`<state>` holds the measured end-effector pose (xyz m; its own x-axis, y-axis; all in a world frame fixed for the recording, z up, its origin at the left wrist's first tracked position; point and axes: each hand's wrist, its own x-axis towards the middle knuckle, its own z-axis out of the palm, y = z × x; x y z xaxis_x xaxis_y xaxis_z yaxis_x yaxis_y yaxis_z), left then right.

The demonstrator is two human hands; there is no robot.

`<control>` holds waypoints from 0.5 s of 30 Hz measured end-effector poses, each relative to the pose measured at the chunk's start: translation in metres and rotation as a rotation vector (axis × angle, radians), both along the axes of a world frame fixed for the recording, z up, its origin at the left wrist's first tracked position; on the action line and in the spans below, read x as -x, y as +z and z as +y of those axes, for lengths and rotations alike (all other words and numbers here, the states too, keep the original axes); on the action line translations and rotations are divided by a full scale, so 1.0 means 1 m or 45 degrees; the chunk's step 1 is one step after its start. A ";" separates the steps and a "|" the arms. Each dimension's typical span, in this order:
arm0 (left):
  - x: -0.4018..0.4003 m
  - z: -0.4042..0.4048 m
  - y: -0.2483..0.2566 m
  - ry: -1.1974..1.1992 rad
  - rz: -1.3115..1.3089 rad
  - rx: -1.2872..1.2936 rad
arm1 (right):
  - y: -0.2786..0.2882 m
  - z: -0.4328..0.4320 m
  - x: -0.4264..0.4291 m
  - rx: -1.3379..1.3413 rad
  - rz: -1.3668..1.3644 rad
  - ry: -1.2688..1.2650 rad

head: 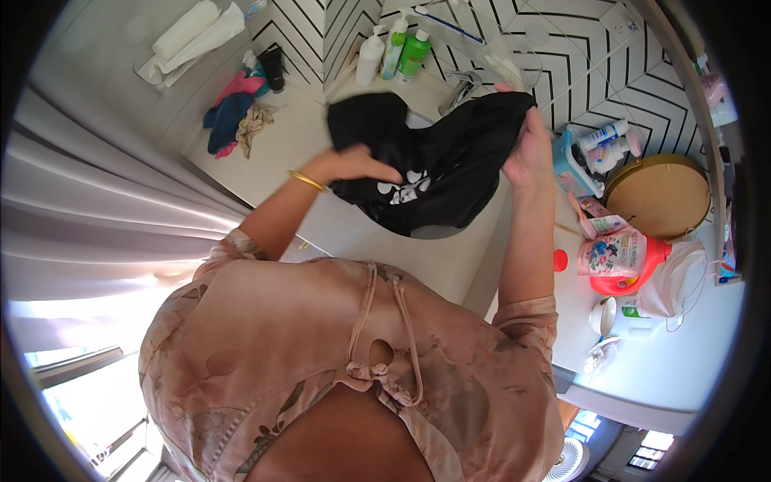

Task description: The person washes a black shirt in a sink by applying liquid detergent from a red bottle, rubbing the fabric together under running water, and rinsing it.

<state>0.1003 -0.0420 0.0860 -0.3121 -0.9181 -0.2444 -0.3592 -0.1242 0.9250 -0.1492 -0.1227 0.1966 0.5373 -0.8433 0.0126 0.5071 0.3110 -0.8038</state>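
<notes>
A black cloth garment (446, 156) with a white print is spread between my two hands above a pale counter with a sink. My left hand (355, 165), below a gold bangle (307, 180) on the wrist, grips its left part, with the thumb lying over the fabric near the print. My right hand (527, 144) holds the upper right edge, its fingers partly hidden behind the cloth. The garment hides most of the basin. Just behind it a metal faucet (461, 93) shows.
Pump bottles, one a green bottle (413, 57), stand at the tiled wall. Crumpled cloths (232, 123) and a black tube (272, 69) lie at the back left. On the right are a blue basket (569, 162), a round golden tray (658, 196), a red detergent jug (656, 259) and a white bowl (603, 316).
</notes>
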 end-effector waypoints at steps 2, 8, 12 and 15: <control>0.041 0.000 -0.022 0.197 0.092 0.875 | 0.000 0.002 -0.011 -0.013 -0.048 0.111; 0.015 -0.001 -0.004 0.418 0.173 0.656 | 0.005 -0.013 0.023 0.048 -0.024 0.015; -0.029 -0.013 -0.002 0.574 1.237 0.229 | -0.007 -0.017 0.033 -0.191 0.066 -0.287; -0.025 -0.023 -0.005 0.444 1.269 -0.034 | -0.014 -0.017 0.030 -0.132 0.023 -0.172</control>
